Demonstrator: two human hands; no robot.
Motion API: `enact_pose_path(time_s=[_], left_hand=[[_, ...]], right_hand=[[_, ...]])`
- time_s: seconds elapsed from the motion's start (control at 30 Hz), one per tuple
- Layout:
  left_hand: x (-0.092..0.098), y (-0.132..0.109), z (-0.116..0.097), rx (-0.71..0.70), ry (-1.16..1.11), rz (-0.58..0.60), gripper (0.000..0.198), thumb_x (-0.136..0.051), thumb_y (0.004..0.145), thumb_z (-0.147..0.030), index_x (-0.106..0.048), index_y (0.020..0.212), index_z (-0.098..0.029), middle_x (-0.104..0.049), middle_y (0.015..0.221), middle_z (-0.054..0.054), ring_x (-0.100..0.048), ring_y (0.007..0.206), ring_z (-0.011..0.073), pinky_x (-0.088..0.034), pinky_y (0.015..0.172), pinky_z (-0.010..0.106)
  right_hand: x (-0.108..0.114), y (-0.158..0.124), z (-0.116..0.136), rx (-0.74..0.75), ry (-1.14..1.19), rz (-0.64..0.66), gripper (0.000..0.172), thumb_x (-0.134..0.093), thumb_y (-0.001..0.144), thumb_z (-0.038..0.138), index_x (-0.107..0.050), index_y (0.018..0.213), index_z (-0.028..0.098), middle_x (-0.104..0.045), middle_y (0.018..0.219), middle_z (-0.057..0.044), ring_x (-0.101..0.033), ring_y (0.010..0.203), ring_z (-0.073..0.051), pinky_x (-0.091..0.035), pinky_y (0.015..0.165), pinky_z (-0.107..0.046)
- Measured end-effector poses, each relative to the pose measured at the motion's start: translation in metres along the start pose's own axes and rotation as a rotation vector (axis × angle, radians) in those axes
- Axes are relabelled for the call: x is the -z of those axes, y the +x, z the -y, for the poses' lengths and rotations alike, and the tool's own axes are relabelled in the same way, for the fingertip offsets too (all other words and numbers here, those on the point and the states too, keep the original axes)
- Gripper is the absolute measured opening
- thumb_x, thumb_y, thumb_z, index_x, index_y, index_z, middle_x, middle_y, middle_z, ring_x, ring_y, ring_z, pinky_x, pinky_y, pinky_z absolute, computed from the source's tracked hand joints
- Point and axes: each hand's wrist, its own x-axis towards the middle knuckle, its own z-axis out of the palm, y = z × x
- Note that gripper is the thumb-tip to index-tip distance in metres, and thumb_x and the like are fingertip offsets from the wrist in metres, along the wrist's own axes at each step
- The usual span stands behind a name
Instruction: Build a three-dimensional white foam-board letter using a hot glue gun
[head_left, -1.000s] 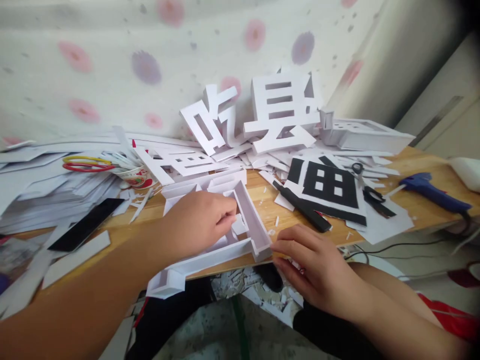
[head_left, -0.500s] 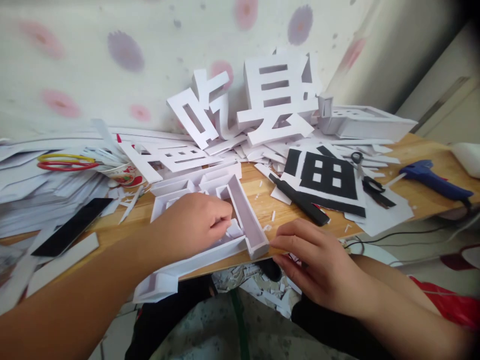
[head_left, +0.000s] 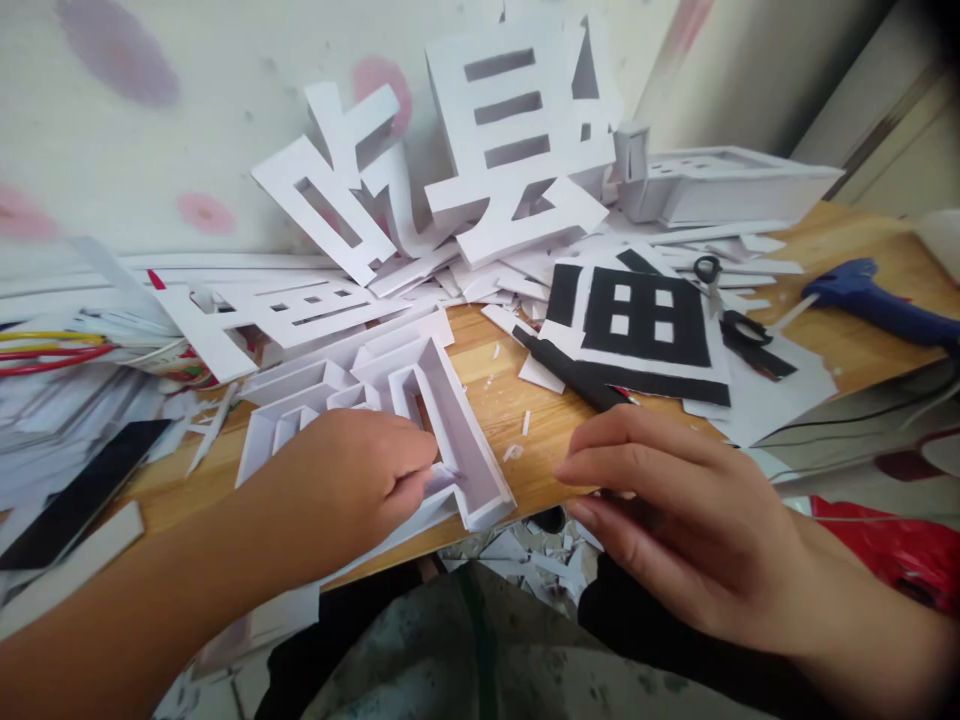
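Observation:
A white foam-board character with raised walls (head_left: pixel 450 430) lies open side up at the wooden table's (head_left: pixel 847 345) front edge. My left hand (head_left: pixel 345 480) rests on its middle, fingers curled and pinched onto an inner wall. My right hand (head_left: pixel 675 510) hovers at the table edge just right of the character's near corner, fingers stretched out and holding nothing. A small gap separates it from the corner.
A black utility knife (head_left: pixel 570 375) and a printed black character sheet (head_left: pixel 637 320) lie behind my right hand. Scissors (head_left: pixel 724 320) and a blue glue gun (head_left: pixel 877 300) lie further right. Finished white characters (head_left: pixel 517 130) lean on the wall. A dark phone (head_left: pixel 75 490) lies left among paper scraps.
The view has closed in on the table. My right hand has come off the character's near corner and drawn slightly right. My left hand stays pinched on the inner wall.

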Motion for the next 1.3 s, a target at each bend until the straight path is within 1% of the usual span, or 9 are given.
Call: enact_pose_path(time_s=[0.17,0.43,0.7,0.93,1.07,1.13,1.17,1.23,1.3], left_hand=[[0.000,0.001,0.001,0.013,-0.025,0.027,0.033,-0.042,0.088,-0.032,-0.047,0.058,-0.018,-0.050,0.058,0.000,-0.043,0.057,0.0146,-0.025,0.057,0.029],[-0.004,0.003,0.001,-0.012,0.005,0.009,0.032,-0.041,0.088,-0.030,-0.046,0.058,-0.018,-0.051,0.058,0.000,-0.044,0.057,0.0146,-0.025,0.057,0.029],[-0.001,0.005,-0.001,-0.023,-0.016,0.028,0.032,-0.041,0.089,-0.027,-0.053,0.061,-0.018,-0.056,0.061,0.000,-0.048,0.059,0.0141,-0.026,0.057,0.028],[-0.003,0.006,-0.002,-0.012,-0.029,0.048,0.031,-0.042,0.088,-0.025,-0.055,0.062,-0.017,-0.058,0.063,0.001,-0.051,0.061,0.0143,-0.028,0.058,0.028],[-0.003,0.006,-0.005,-0.004,-0.013,0.025,0.030,-0.044,0.087,-0.024,-0.053,0.059,-0.017,-0.058,0.061,0.001,-0.051,0.060,0.0143,-0.030,0.057,0.028],[0.000,0.002,-0.006,0.014,-0.040,-0.018,0.029,-0.045,0.086,-0.024,-0.056,0.061,-0.018,-0.059,0.061,0.001,-0.051,0.059,0.0139,-0.032,0.058,0.028],[0.003,-0.002,-0.005,0.029,-0.068,-0.063,0.027,-0.045,0.087,-0.025,-0.058,0.064,-0.018,-0.060,0.063,0.000,-0.052,0.060,0.0138,-0.033,0.058,0.028],[0.007,-0.012,-0.001,0.077,-0.130,-0.199,0.024,-0.046,0.088,-0.025,-0.063,0.073,-0.019,-0.063,0.068,0.000,-0.054,0.062,0.0135,-0.036,0.059,0.027],[0.007,-0.024,0.006,0.109,-0.181,-0.319,0.024,-0.045,0.090,-0.025,-0.065,0.079,-0.020,-0.064,0.071,0.000,-0.053,0.063,0.0131,-0.038,0.060,0.026]], right_hand=[[0.004,-0.001,0.000,-0.009,0.014,0.004,0.013,-0.061,0.084,0.008,-0.063,0.095,0.014,-0.065,0.091,-0.008,-0.064,0.084,-0.015,-0.054,0.073,-0.024],[0.006,-0.001,0.003,-0.003,0.005,0.010,0.013,-0.061,0.083,0.008,-0.064,0.094,0.015,-0.067,0.089,-0.008,-0.064,0.080,-0.015,-0.056,0.068,-0.023],[0.006,-0.001,0.004,-0.020,-0.002,0.024,0.017,-0.059,0.084,0.010,-0.064,0.097,0.020,-0.067,0.088,-0.007,-0.066,0.078,-0.017,-0.058,0.064,-0.025],[0.003,-0.002,0.003,-0.010,-0.009,0.017,0.015,-0.059,0.084,0.010,-0.065,0.095,0.019,-0.067,0.089,-0.007,-0.066,0.081,-0.016,-0.058,0.069,-0.023],[-0.004,-0.003,0.001,-0.022,0.017,0.031,0.020,-0.058,0.085,0.009,-0.064,0.101,0.019,-0.065,0.093,-0.006,-0.065,0.084,-0.015,-0.058,0.071,-0.023],[-0.009,-0.003,0.000,-0.035,0.017,0.049,0.022,-0.058,0.085,0.009,-0.064,0.104,0.020,-0.064,0.095,-0.006,-0.064,0.086,-0.014,-0.057,0.072,-0.023],[-0.011,-0.003,0.000,-0.042,0.013,0.056,0.023,-0.058,0.085,0.009,-0.064,0.105,0.020,-0.064,0.097,-0.006,-0.064,0.086,-0.015,-0.057,0.072,-0.024],[-0.015,0.001,-0.002,-0.051,0.012,0.069,0.025,-0.059,0.085,0.010,-0.064,0.106,0.021,-0.063,0.098,-0.007,-0.064,0.088,-0.016,-0.057,0.073,-0.027],[-0.017,0.007,-0.003,-0.053,0.015,0.088,0.026,-0.058,0.086,0.010,-0.063,0.109,0.021,-0.062,0.099,-0.007,-0.063,0.089,-0.017,-0.057,0.074,-0.028]])
